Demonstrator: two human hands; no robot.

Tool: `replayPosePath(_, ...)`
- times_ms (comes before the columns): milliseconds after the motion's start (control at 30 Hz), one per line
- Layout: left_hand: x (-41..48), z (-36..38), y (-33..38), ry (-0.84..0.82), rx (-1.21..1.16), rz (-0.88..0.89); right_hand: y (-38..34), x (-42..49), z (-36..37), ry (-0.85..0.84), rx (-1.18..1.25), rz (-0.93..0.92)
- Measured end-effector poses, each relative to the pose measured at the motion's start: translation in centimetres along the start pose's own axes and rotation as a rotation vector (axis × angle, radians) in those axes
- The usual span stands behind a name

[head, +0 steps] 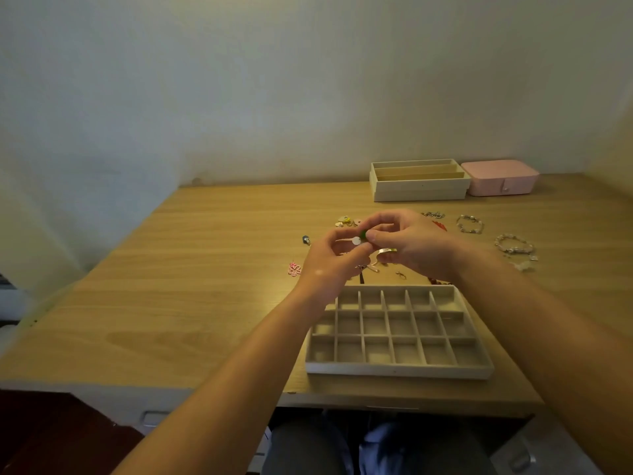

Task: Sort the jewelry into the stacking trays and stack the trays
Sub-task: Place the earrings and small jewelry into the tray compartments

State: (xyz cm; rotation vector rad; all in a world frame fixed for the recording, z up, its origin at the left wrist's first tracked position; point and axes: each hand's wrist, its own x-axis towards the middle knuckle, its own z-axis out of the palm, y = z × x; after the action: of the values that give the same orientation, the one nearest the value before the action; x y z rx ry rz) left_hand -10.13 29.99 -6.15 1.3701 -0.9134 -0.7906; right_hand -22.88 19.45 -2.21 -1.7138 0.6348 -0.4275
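- We see the left hand (329, 258) and right hand (411, 245) meet over the worktop (205, 269), at 12 o'clock from the grid tray (397, 370).
- Fingers (378, 236) of both hands are curled narrow, pinching one small green-and-white piece (359, 237) between them, clear of the worktop.
- The grid tray sits by the near edge.
- We tag loose jewelry: a pink flower piece (294, 269) at the tray's 10 o'clock and two bracelets (470, 223) at 1 o'clock.
- The stacked trays (421, 192) are at far 12 o'clock, with the pink box (500, 178) just beside them at their 3 o'clock.
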Motion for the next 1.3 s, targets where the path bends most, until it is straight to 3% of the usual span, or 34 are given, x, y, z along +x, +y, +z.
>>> replayPosePath(167,-0.5,-0.9,0.3,0.070,-0.117,-0.041,-0.4,0.0,0.5,0.029,-0.057,-0.022)
replayPosePath(600,-1.6,-4.3,-0.5,0.103,0.093,-0.080,0.1,0.4,2.7,-0.029,-0.048,0.054)
replayPosePath(967,-2.8,-5.9,-2.0,0.080,0.008,-0.180,1.3,1.0,5.0,-0.117,-0.190,0.097)
replayPosePath(1300,-2.7,-6.9,-3.5,0.074,0.344,-0.023,1.5,1.1,5.6,-0.141,-0.383,0.055)
